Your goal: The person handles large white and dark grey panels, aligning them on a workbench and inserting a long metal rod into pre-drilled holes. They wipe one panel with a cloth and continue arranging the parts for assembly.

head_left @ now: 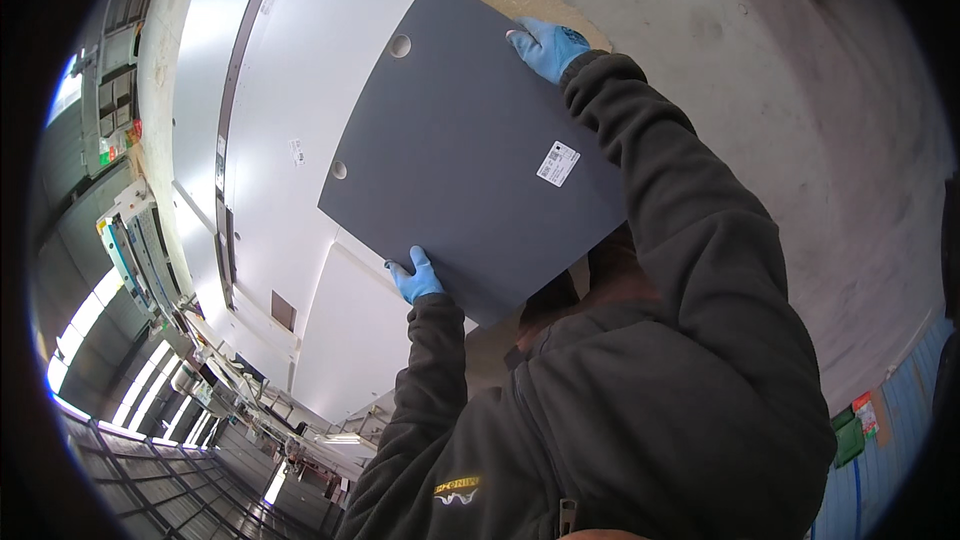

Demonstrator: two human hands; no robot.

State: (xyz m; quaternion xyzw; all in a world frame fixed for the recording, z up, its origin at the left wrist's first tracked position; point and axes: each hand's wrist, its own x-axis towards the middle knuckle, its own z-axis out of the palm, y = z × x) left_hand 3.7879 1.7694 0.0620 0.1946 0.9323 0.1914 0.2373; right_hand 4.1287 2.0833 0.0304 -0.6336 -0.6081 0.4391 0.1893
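A dark grey flat panel (470, 130) with two round holes along its far-left edge spans the space between my hands. On its face, toward the right, sits a white printed label (558, 163). My left hand (416, 277), in a blue glove, grips the panel's near-left edge with the thumb up on the face. At the far right edge my right hand (548, 47), gloved in blue as well, holds the panel, its fingers partly over the rim. The panel's underside is hidden.
Large white panels (270, 110) stand or lie to the left of the grey one, one with a small label (296, 152). A concrete floor (820, 110) stretches along the right. Machinery and racks (140, 250) are at the far left. A green object (849, 440) is at the lower right.
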